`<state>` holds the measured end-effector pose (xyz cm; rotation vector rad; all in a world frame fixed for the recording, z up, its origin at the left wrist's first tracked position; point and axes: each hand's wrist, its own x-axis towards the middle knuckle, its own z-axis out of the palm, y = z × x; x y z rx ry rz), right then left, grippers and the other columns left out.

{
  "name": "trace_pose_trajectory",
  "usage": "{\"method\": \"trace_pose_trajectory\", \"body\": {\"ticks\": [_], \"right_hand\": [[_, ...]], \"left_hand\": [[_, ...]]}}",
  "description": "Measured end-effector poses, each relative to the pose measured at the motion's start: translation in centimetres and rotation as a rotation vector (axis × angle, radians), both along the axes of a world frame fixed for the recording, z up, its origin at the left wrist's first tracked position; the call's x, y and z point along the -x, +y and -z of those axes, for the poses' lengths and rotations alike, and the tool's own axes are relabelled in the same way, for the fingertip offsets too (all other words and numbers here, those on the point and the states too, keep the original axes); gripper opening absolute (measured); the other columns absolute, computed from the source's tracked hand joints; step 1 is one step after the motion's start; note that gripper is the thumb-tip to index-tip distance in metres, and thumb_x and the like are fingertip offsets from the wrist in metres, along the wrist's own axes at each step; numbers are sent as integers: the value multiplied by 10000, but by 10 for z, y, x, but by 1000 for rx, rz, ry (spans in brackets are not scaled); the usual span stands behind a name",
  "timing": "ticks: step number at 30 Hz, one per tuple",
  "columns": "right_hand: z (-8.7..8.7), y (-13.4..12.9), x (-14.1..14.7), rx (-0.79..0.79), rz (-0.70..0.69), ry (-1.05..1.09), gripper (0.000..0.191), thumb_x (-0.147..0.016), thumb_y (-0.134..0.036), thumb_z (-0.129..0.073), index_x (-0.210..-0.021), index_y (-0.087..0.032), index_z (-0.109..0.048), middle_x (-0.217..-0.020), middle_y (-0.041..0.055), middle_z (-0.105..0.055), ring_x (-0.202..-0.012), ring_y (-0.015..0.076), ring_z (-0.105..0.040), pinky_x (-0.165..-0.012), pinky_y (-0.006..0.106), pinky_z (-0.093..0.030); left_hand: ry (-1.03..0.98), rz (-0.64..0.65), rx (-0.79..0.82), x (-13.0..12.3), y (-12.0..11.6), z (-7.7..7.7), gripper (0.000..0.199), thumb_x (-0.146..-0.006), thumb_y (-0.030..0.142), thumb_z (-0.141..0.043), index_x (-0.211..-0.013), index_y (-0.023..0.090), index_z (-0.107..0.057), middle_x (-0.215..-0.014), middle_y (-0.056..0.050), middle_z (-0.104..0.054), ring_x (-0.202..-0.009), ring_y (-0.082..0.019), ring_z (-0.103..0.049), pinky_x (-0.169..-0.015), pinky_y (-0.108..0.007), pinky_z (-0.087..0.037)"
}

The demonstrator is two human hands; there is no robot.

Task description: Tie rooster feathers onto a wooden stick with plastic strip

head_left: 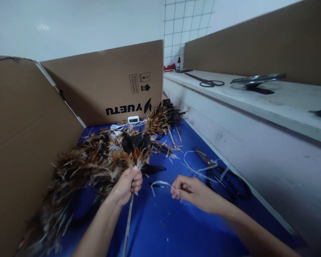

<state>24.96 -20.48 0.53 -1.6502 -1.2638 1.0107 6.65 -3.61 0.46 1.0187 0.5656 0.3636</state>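
Note:
My left hand (128,184) is closed around a thin stick (128,225) with brown and black feathers (136,153) bunched at its upper end, like a small feather duster. The stick's lower part slants down toward me. To the right, my right hand (186,189) pinches a thin whitish plastic strip (160,182), whose free end curls leftward above the blue table (160,228). Black-handled scissors (227,182) lie open right of that hand, with a loose tangle of similar strip (195,171) across them. A long black feather (155,169) lies between my hands.
Loose brown feathers (82,160) heap along the left side, against cardboard walls (101,82). A second feather bundle (160,119), short sticks (172,138) and a small white digital display (133,120) are farther back. A white ledge (246,96) on the right carries more scissors (208,82).

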Motion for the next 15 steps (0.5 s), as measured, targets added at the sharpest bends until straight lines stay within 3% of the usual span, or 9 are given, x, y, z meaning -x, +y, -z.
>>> {"method": "trace_pose_trajectory", "body": {"ticks": [2,4,10,15], "right_hand": [[-4,5,2,31,-71,150,52,-790,-232,-509,-763,-188,-509,-695,10,-617,-592,113,-537,-545,229,-403],[-2,12,2,14,-93,138,29,-765,-178,-500,-783,-188,-520,-659,-19,-583,-549,90,-483,-515,207,-362],[16,23,4,-44,23,-135,98,-764,-162,-474,-754,-192,-567,-552,-58,-478,-508,78,-394,-495,202,-299],[21,23,0,-144,78,-26,125,-813,-223,-465,-834,-197,-585,-609,-38,-527,-549,95,-444,-536,219,-338]], "left_hand": [[7,12,17,-2,-1,3,392,-779,468,-559,-672,180,-317,-577,80,-253,-434,-18,-147,-370,-147,-94],[24,9,27,-3,-2,4,385,-778,460,-563,-677,181,-318,-579,79,-259,-432,-19,-147,-367,-147,-90],[67,5,18,-10,-7,4,358,-783,454,-560,-704,176,-348,-595,74,-269,-437,-19,-169,-366,-148,-91],[107,52,14,-20,-14,4,367,-773,482,-560,-729,167,-378,-619,57,-330,-451,-20,-241,-376,-148,-118]]}}
